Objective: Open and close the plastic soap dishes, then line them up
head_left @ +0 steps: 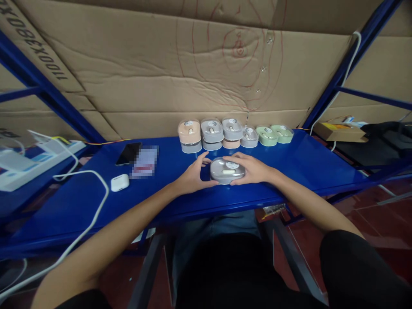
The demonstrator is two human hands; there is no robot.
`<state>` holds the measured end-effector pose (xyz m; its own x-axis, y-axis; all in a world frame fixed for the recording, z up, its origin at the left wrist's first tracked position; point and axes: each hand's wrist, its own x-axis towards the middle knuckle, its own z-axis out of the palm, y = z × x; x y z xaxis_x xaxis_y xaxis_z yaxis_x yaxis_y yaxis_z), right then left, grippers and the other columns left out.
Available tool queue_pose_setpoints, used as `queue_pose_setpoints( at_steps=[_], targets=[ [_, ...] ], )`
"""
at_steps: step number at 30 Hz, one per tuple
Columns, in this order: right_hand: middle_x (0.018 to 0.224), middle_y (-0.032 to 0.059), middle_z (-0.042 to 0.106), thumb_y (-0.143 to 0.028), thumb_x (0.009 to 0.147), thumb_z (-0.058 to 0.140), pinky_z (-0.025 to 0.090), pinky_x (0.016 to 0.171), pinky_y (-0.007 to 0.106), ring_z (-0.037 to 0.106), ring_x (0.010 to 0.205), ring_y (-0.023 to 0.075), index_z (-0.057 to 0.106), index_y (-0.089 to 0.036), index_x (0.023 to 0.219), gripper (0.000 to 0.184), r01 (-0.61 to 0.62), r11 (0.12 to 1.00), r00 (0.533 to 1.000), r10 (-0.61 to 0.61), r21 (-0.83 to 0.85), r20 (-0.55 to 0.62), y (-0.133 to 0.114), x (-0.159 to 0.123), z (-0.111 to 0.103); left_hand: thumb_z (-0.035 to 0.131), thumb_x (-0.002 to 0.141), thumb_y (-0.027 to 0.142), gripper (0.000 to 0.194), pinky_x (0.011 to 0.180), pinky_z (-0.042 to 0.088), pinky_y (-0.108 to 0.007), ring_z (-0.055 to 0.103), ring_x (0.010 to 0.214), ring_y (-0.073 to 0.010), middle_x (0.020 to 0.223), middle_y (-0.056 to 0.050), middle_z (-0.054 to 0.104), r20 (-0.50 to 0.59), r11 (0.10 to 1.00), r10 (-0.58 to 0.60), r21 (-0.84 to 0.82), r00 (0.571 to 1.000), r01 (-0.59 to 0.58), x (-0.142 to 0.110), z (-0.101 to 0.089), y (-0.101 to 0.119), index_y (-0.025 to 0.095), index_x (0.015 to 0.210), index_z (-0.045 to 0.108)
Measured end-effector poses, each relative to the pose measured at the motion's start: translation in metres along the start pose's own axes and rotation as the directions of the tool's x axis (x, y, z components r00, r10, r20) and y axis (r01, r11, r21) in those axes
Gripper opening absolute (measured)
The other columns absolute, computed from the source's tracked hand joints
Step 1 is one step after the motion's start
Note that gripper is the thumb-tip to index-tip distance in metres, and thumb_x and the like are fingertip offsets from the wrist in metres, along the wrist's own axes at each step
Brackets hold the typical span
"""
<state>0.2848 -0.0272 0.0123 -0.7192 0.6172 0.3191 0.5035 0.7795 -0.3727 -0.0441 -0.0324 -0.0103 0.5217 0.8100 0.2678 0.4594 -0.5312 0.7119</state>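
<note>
A grey oval box (222, 174) with a clear lid, a round sticker and a pale clasp is near the front of the blue table. My right hand (252, 168) grips its right end, thumb at the front and fingers over the top. At the box's left side is my left hand (195, 175), fingers apart, its thumb tip by the lower front edge. Whether that thumb touches the box I cannot tell. Behind my hands, similar boxes stand in a row: an orange one (189, 131) on a grey one, more grey ones (249, 136), and green ones (267, 135) at the right.
To the left lie a dark phone (128, 153), a blurred-out card (144, 162) and a white earbud case (120, 183). A white cable (99, 210) crosses the left side of the blue table (167, 205). Cardboard (138, 56) forms the back wall between blue posts.
</note>
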Motion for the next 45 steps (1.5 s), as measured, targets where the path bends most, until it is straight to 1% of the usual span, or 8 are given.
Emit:
queue_pose_setpoints(
  at_steps=[6, 14, 22, 25, 29, 31, 38, 45],
  targets=[
    [0.156, 0.0165, 0.072, -0.083, 0.085, 0.086, 0.055, 0.121, 0.066, 0.07, 0.139, 0.0443, 0.063, -0.027, 0.166, 0.1, -0.266, 0.96, 0.928, 0.229, -0.092, -0.293, 0.036, -0.053, -0.057, 0.086, 0.089, 0.064, 0.113, 0.124, 0.056, -0.064, 0.069, 0.142, -0.0399, 0.159, -0.021, 0.065, 0.018, 0.997, -0.046, 0.066, 0.999, 0.045, 0.0, -0.007, -0.003, 0.023, 0.178, 0.029],
    [0.15, 0.0263, 0.07, -0.063, 0.084, 0.092, 0.057, 0.116, 0.058, 0.067, 0.14, 0.0455, 0.062, -0.017, 0.163, 0.096, -0.875, 0.481, 0.407, 0.666, -0.058, -0.625, 0.121, -0.013, -0.116, 0.083, 0.091, 0.064, 0.108, 0.126, 0.056, -0.062, 0.068, 0.144, -0.0392, 0.158, -0.021, 0.065, 0.033, 0.992, -0.056, 0.114, 0.998, 0.051, 0.001, -0.008, 0.002, 0.022, 0.176, 0.031],
    [0.151, 0.0341, 0.063, -0.071, 0.083, 0.088, 0.05, 0.114, 0.065, 0.062, 0.14, 0.0507, 0.064, -0.009, 0.151, 0.096, -0.96, 0.266, 0.259, 0.728, -0.086, -0.635, 0.134, 0.034, -0.104, 0.081, 0.091, 0.066, 0.11, 0.129, 0.052, -0.062, 0.065, 0.15, -0.0408, 0.165, -0.022, 0.06, 0.075, 0.983, -0.109, 0.157, 0.991, 0.096, 0.0, -0.01, 0.008, 0.022, 0.177, 0.03],
    [0.159, 0.0357, 0.059, -0.066, 0.095, 0.073, 0.043, 0.12, 0.072, 0.054, 0.148, 0.054, 0.061, -0.007, 0.153, 0.083, -0.916, 0.36, 0.366, 0.581, -0.174, -0.727, 0.116, 0.036, -0.096, 0.081, 0.091, 0.066, 0.112, 0.13, 0.05, -0.062, 0.062, 0.152, -0.0416, 0.167, -0.023, 0.058, 0.101, 0.98, -0.111, 0.177, 0.989, 0.092, 0.0, -0.01, 0.007, 0.02, 0.179, 0.029],
    [0.171, 0.029, 0.054, -0.051, 0.101, 0.061, 0.038, 0.131, 0.071, 0.049, 0.157, 0.0516, 0.058, -0.011, 0.16, 0.071, -0.571, 0.7, 0.801, 0.362, -0.428, -0.476, 0.093, 0.036, -0.075, 0.081, 0.093, 0.065, 0.109, 0.129, 0.05, -0.061, 0.063, 0.152, -0.0415, 0.168, -0.023, 0.058, 0.115, 0.98, -0.093, 0.189, 0.989, 0.07, -0.001, -0.011, 0.005, 0.022, 0.179, 0.03],
    [0.177, 0.0274, 0.049, -0.053, 0.095, 0.069, 0.037, 0.135, 0.07, 0.044, 0.163, 0.0529, 0.055, -0.011, 0.164, 0.082, -0.416, 0.791, 0.908, 0.33, -0.449, -0.259, 0.088, 0.035, -0.061, 0.081, 0.092, 0.066, 0.109, 0.128, 0.052, -0.061, 0.063, 0.151, -0.0423, 0.168, -0.023, 0.058, 0.116, 0.979, -0.086, 0.192, 0.99, 0.062, -0.001, -0.011, 0.004, 0.022, 0.179, 0.032],
    [0.159, 0.0266, 0.066, -0.077, 0.097, 0.068, 0.042, 0.126, 0.083, 0.054, 0.153, 0.0592, 0.064, -0.019, 0.152, 0.08, -0.426, 0.808, 0.901, 0.339, -0.407, -0.27, 0.058, 0.003, -0.035, 0.082, 0.092, 0.065, 0.105, 0.125, 0.055, -0.06, 0.064, 0.15, -0.0426, 0.165, -0.023, 0.061, 0.115, 0.981, -0.047, 0.191, 0.992, 0.024, -0.002, -0.012, 0.006, 0.022, 0.177, 0.038],
    [0.139, 0.0342, 0.07, -0.09, 0.086, 0.074, 0.06, 0.095, 0.083, 0.071, 0.124, 0.0648, 0.065, -0.016, 0.15, 0.098, -0.763, 0.566, 0.646, 0.682, -0.311, -0.344, 0.026, -0.013, -0.037, 0.081, 0.092, 0.066, 0.107, 0.13, 0.05, -0.063, 0.059, 0.156, -0.0441, 0.168, -0.024, 0.058, 0.13, 0.977, -0.098, 0.199, 0.987, 0.071, -0.001, -0.013, 0.015, 0.02, 0.178, 0.037]
  ],
)
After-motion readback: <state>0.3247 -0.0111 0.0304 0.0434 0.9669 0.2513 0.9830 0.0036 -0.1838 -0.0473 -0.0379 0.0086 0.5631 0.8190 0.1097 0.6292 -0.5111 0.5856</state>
